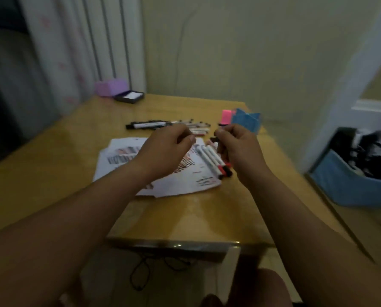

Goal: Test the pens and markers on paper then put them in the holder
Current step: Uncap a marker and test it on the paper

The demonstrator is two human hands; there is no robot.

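Blurred view. White paper sheets [191,185] covered with scribble marks lie mid-table. My right hand [238,149] grips a bundle of white markers [211,159] with red and black caps, held just above the sheets' right side. My left hand [165,151] hovers over the paper a short gap to the left, fingers curled with thumb against fingertips; blur hides whether anything is pinched. More pens and markers [163,124] lie in a row behind the hands. The blue holder [247,120] stands at the back right, with a pink object [226,116] beside it.
A purple box [110,86] and a dark tray of white cards [129,96] sit at the wooden table's [185,224] far left corner. A blue bin [349,187] full of cables stands on the floor to the right. A cable [145,271] lies under the table's near edge.
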